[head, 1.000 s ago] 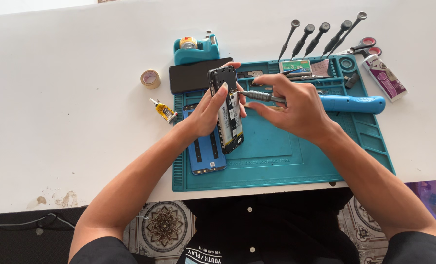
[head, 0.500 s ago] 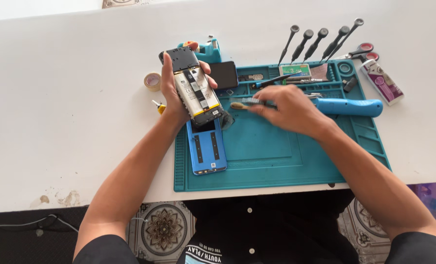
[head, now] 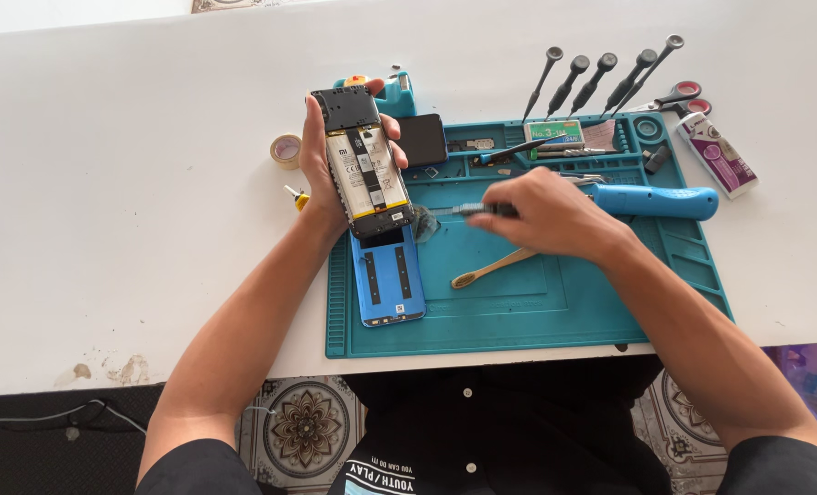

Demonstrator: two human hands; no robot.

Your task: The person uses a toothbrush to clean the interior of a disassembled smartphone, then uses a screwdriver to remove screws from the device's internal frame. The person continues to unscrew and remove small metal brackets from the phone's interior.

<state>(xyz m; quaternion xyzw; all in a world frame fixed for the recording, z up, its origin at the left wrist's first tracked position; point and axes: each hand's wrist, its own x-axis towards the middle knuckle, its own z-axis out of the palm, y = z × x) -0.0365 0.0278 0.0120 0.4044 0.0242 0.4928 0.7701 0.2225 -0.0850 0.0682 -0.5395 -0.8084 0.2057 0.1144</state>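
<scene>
Both hands are busy: the left hand (head: 321, 165) wraps its fingers around an opened phone (head: 364, 163) raised off the teal mat (head: 555, 302), while the right hand (head: 548, 213) closes on what looks like a slim screwdriver (head: 468, 210), tip just beside the phone's lower end.

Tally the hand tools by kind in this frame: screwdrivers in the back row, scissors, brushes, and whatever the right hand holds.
Black screwdrivers in the back row: 5
Scissors: 1
Wooden-handled brush: 1
Slim tool, kind unclear, in the right hand: 1
Total: 8
</scene>
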